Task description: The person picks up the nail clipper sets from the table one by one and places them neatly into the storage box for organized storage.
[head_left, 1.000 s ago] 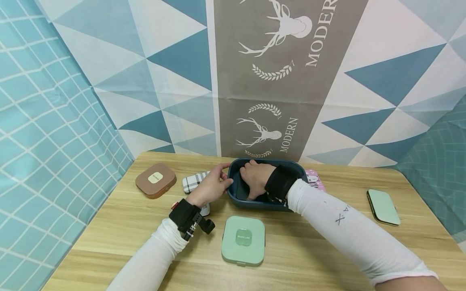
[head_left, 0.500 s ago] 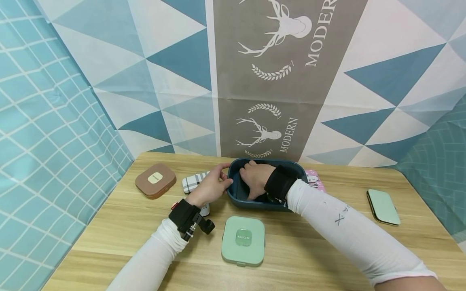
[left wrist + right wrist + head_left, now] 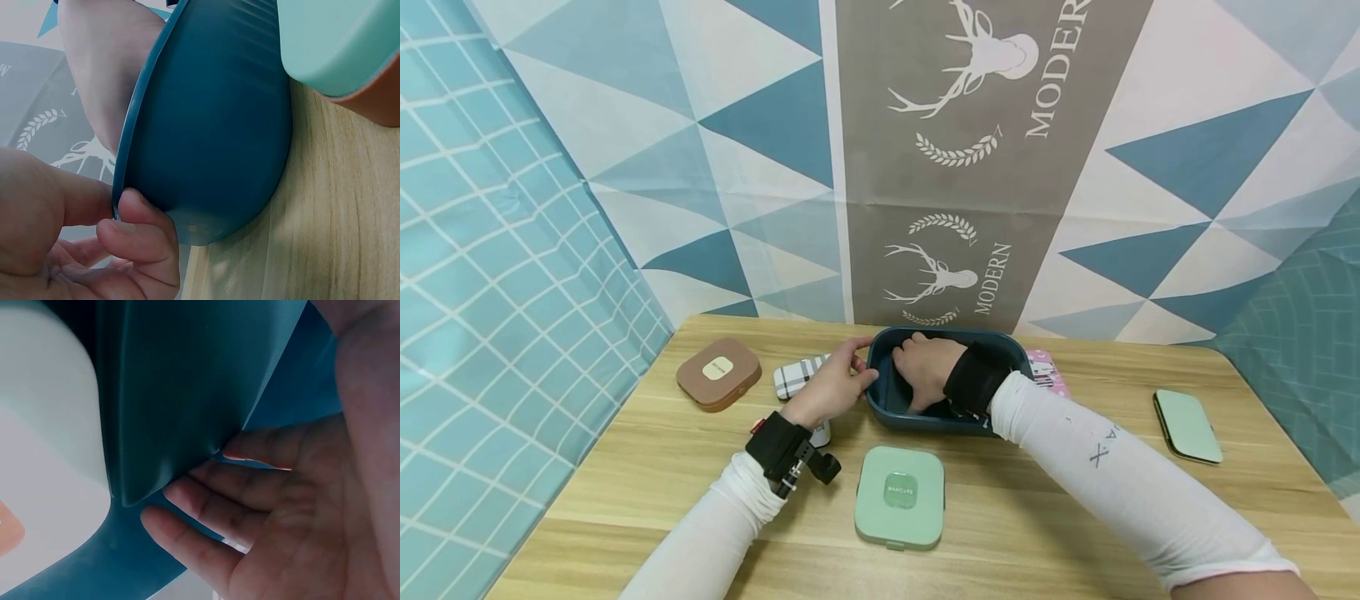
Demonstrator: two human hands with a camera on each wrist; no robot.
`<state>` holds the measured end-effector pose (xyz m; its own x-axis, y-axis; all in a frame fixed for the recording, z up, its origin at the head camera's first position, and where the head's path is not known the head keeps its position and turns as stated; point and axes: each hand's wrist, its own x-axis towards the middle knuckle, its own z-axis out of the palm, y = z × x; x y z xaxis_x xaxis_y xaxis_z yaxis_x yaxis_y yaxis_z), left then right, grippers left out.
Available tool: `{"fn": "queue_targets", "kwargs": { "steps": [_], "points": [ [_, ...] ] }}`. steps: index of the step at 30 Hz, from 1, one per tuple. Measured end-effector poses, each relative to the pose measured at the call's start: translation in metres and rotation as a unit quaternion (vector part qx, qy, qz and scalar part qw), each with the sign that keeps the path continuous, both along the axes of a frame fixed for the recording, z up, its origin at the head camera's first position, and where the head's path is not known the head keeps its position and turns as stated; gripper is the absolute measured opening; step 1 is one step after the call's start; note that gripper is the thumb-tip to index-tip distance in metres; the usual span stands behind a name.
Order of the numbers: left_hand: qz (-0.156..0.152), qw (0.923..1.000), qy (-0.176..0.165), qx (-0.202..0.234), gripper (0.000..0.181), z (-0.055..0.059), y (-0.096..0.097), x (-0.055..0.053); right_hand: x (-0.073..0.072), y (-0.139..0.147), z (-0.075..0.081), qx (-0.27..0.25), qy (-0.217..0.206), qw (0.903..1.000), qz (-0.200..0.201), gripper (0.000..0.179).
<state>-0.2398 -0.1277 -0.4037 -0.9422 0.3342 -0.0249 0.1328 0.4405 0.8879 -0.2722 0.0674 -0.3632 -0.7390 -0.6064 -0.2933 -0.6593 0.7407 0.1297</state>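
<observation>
A dark blue storage bin [image 3: 940, 426] stands at the back of the wooden table. My left hand [image 3: 830, 389] pinches the bin's left rim between thumb and fingers, close up in the left wrist view. My right hand [image 3: 927, 369] reaches down inside the bin, thumb toward the front wall and fingers toward the back. In the right wrist view its fingers [image 3: 200, 506] curl at the lower edge of a dark teal flat piece [image 3: 187, 394], seemingly a case, which spans toward the thumb; the thumb tip is out of that view. A white rounded case [image 3: 50, 444] with an orange mark is beside it.
A mint manicure case [image 3: 900, 497] lies in front of the bin. A brown case [image 3: 718, 372] and a plaid case [image 3: 796, 377] lie left, a pink patterned case [image 3: 1048, 372] by the bin's right end, and a light green case [image 3: 1187, 426] far right. Patterned cloth hangs behind.
</observation>
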Motion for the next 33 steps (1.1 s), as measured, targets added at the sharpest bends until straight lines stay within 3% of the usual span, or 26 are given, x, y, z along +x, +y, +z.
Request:
{"fn": "queue_targets", "kwargs": {
  "steps": [19, 33],
  "points": [
    [-0.008, 1.0000, 0.005, 0.002, 0.059, 0.000, -0.001, 0.000, 0.001, 0.007, -0.002, 0.003, 0.012, 0.9998, 0.015, 0.093],
    [-0.007, 1.0000, 0.001, 0.004, 0.059, 0.000, 0.000, 0.000, 0.007, 0.015, 0.006, -0.019, -0.001, 0.9993, 0.031, 0.072]
  ]
}}
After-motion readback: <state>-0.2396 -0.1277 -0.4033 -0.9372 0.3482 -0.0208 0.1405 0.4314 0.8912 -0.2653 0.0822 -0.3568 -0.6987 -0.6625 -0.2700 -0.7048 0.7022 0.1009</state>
